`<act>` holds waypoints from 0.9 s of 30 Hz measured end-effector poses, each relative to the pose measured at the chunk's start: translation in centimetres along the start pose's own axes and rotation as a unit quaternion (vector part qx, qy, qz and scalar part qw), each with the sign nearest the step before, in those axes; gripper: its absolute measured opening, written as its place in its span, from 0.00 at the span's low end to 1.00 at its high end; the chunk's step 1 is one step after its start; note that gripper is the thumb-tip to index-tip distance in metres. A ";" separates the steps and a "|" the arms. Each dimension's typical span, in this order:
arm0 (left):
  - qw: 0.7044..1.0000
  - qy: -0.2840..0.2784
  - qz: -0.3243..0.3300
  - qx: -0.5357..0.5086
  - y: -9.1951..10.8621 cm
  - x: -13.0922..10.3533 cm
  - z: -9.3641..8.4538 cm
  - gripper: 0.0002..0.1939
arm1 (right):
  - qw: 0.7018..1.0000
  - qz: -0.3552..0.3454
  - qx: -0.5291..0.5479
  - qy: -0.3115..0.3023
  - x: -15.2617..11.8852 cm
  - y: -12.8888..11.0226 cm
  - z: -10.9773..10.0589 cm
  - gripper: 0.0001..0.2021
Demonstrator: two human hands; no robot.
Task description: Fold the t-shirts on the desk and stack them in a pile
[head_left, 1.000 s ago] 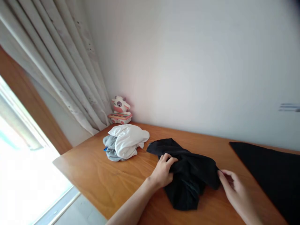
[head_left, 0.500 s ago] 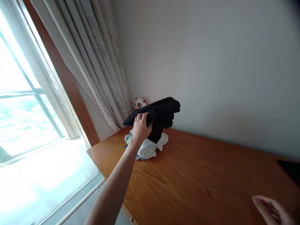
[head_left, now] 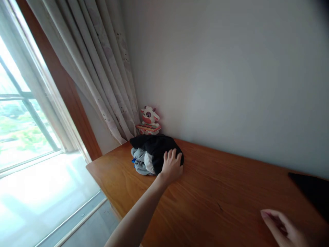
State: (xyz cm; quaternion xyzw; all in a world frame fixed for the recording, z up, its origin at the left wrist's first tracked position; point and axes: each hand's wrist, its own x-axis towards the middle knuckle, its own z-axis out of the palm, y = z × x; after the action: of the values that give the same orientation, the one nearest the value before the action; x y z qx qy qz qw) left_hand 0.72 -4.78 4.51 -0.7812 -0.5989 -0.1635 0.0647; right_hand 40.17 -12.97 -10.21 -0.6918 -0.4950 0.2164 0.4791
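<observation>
wooden table (head_left: 231, 178) lies beneath hands (head_left: 172, 167), left (head_left: 172, 167) spread on black cloth (head_left: 156, 145), right (head_left: 282, 226) loosely curled.

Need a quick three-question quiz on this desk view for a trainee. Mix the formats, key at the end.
1. True or false: the left hand is on the crumpled black cloth.
2. What stands at the back of the desk, beside the curtain? A) a lamp B) a toy cow C) a mug
3. Fill in: between the grey cloth and the crumpled black cloth shows a patch of ____ cloth.

Key: 1 true; 2 B; 3 white
</observation>
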 end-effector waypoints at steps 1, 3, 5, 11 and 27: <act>0.998 -0.025 0.050 -0.036 2.0 -0.2 0.9 0.30 | 1.000 -0.001 0.000 -0.012 -0.4 -1.0 -0.3 0.20; 0.986 -0.062 0.117 -0.106 6.0 -0.9 3.0 0.28 | 1.000 -0.018 0.011 -0.017 -1.1 -2.8 -0.7 0.23; 0.973 -0.068 0.154 -0.155 9.3 -1.8 5.1 0.26 | 0.998 -0.058 0.025 0.009 -1.6 -4.2 -0.8 0.24; 0.948 -0.054 0.238 -0.205 11.4 -2.7 8.4 0.20 | 0.990 -0.125 0.003 0.063 -2.3 -5.7 -0.5 0.21; 0.941 0.008 0.261 -0.214 9.4 -1.3 11.7 0.21 | 0.879 0.164 -0.359 0.268 -0.8 0.7 -22.1 0.28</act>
State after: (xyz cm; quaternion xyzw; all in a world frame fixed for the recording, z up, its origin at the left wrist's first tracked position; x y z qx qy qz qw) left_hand 11.54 -5.07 -5.99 -0.9042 -0.3247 -0.2710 -0.0589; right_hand 57.22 -23.66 -1.07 -0.9193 -0.2709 -0.0947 0.2695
